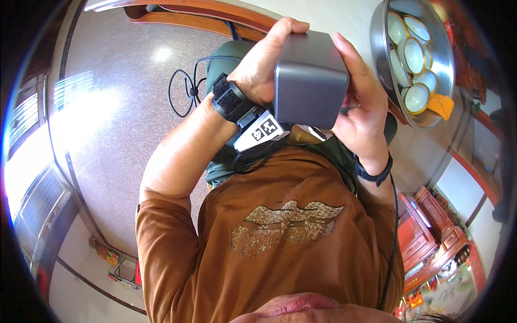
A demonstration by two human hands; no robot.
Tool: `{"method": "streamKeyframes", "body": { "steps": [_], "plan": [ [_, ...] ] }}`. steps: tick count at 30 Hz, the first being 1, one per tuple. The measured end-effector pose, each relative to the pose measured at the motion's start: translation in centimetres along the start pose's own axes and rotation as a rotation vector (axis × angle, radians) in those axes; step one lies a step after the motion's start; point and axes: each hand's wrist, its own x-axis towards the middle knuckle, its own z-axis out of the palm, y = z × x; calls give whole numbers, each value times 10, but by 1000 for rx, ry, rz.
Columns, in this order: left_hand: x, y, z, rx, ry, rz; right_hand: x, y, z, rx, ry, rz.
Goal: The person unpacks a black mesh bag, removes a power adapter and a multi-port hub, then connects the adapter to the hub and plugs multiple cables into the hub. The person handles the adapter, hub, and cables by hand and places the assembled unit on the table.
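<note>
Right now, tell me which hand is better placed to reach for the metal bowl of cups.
Right. The right hand grips the grey box on the side next to the metal bowl; the left hand holds the box's far side. Both hands are occupied with the box, though.

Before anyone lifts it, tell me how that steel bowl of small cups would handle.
The steel bowl looks rigid, so it should not flex. With several gold-rimmed cups stacked loosely inside, it is probably heavy for its size. The cups look breakable and may slide or clink if the bowl tilts, so it should stay level.
</note>
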Motion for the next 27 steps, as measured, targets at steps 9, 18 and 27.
{"method": "streamKeyframes", "body": {
  "steps": [9, 18, 27],
  "plan": [
    [-4, 6, -11, -148, -209, -94, 15, 16, 5, -43, 115, -72],
    [5, 45, -44, -178, -432, -162, -9, 96, 31, 253, -257, 628],
    [-9, 48, -37, 36, -616, 25, -8, 107, 62, 939, -538, 554]
  ]
}}
